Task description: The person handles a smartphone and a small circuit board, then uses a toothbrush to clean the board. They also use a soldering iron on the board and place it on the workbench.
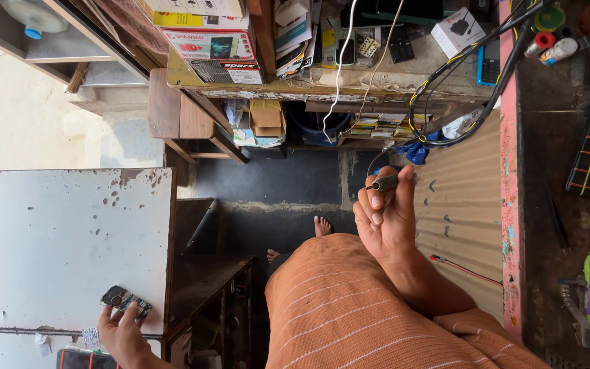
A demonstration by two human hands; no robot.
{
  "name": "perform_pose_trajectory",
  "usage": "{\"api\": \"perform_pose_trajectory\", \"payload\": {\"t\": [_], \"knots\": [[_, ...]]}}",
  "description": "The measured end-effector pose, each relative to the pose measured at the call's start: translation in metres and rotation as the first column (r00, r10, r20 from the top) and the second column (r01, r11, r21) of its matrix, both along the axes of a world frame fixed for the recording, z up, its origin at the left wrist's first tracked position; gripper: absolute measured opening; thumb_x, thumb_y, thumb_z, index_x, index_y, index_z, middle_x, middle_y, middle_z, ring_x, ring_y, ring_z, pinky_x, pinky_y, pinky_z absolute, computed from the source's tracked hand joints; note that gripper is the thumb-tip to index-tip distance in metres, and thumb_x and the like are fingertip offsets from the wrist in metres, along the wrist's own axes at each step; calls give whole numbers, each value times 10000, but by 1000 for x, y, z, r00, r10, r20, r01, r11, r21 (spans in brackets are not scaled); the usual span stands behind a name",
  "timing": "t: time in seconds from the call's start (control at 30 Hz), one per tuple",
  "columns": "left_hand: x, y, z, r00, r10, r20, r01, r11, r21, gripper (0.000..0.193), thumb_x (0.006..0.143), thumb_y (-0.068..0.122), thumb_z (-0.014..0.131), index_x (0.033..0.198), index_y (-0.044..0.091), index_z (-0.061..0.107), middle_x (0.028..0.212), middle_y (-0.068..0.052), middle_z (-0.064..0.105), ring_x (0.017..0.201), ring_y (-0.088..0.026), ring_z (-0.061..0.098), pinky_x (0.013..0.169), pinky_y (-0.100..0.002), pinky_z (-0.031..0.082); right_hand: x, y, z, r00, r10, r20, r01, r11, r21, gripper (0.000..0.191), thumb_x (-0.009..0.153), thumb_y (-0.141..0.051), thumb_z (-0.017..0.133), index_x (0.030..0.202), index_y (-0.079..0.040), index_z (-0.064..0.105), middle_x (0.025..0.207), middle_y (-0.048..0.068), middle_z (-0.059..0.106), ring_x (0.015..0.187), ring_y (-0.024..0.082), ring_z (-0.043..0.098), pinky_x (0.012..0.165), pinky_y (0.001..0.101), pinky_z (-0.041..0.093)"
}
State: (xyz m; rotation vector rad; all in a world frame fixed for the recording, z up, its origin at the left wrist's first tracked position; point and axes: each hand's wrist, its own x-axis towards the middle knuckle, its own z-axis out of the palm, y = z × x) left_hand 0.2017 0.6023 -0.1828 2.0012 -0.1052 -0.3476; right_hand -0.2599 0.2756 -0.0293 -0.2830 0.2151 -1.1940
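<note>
I see my left hand, half cut off, pinching a circuit board on the white bench; beyond the bench, my right hand grips a soldering iron

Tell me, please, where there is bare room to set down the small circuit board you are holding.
The white tabletop is mostly bare above the left hand, which holds the circuit board near its lower right edge. The right hand holds a cabled probe over the lap. The shelf at the top and the workbench at right are crowded.
</note>
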Motion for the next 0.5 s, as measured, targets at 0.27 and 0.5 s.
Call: {"api": "perform_pose_trajectory", "payload": {"t": [0.27, 0.5], "knots": [[-1, -7, 1, 989, 28, 148, -69, 958, 279, 553, 935, 15, 762, 1448, -51, 568, 1209, -199, 639, 916, -235, 684, 662, -335, 566, 5, -12, -3, 999, -41, -32, 40, 999, -34, 450, 1124, -468, 502, 971, -69, 645, 768, 48, 620, 564, 98, 525, 474, 216, 391], [5, -71, 17, 949, -50, 310, -140, 817, 559, 592, 945, 109, 742, 1470, -62, 532, 1270, -219, 617, 1022, -254, 662, 772, -349, 554, 3, -8, -7, 999, -31, -38, 33, 999, 42, 381, 1103, -439, 556, 960, -97, 645, 809, 37, 652, 573, 82, 521, 499, 223, 391]]}}
